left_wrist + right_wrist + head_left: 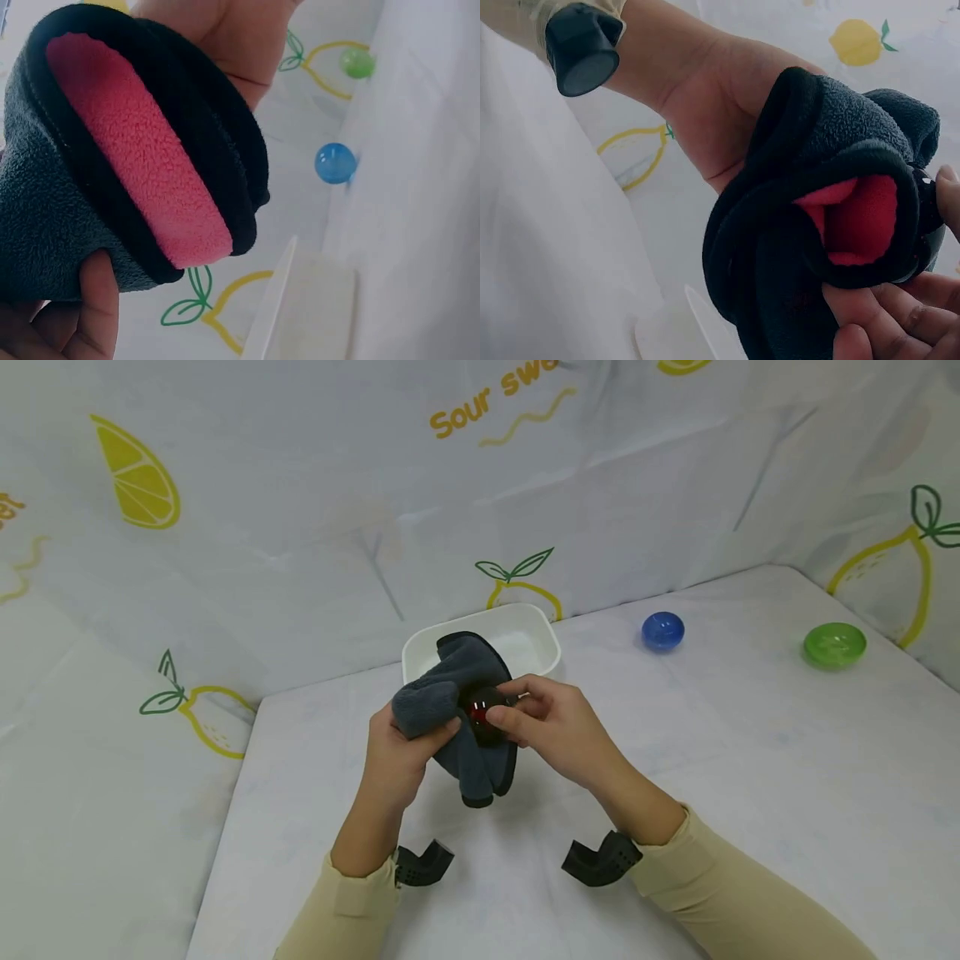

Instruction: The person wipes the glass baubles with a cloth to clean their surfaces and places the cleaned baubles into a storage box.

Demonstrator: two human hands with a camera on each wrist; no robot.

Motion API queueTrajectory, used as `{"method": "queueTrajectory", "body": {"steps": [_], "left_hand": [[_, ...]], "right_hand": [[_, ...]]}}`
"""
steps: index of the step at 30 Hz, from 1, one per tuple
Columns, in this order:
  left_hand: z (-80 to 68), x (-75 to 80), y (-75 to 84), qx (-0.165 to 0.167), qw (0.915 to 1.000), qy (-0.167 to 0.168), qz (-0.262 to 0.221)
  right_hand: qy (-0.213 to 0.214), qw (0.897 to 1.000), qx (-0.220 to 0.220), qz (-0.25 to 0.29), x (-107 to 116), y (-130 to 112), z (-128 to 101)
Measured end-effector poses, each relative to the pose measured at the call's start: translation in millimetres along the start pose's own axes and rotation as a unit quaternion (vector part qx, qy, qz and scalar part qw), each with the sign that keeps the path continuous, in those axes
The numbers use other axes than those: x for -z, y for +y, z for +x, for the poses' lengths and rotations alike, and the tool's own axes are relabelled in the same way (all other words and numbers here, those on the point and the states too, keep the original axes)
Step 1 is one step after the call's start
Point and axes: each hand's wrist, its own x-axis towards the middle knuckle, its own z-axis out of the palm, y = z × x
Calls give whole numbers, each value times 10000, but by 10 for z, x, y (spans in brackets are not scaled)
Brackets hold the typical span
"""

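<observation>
A blue-grey towelling cloth with black edging is bunched in front of me, its pink side showing in both wrist views. My left hand grips the cloth from the left, thumb across a fold. Partly wrapped in it is a shiny dark red bowl, mostly hidden by cloth and fingers. My right hand pinches the bowl from the right, with its thumb on the glossy surface. In the right wrist view only a dark edge of the bowl shows beside the cloth.
Just behind the hands is a white rectangular tub. Farther right on the white-covered table stand a small blue bowl and a green bowl. A lemon-printed sheet hangs along the back.
</observation>
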Motion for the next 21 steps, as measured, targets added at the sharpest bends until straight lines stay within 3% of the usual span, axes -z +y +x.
{"method": "queueTrajectory", "body": {"steps": [5, 8, 14, 21], "left_hand": [[-2, -6, 25, -10, 9998, 144, -152], [8, 7, 40, -56, 9995, 250, -177], [33, 14, 53, -163, 9990, 335, -254], [35, 15, 26, 327, 9984, 360, -289]], "right_hand": [[258, 9963, 576, -586, 2, -11, -47], [376, 9855, 1250, -1085, -18, -19, -62], [598, 9433, 2495, -2104, -46, -2, -56], [726, 8953, 3505, -2652, -58, 51, -21]]}}
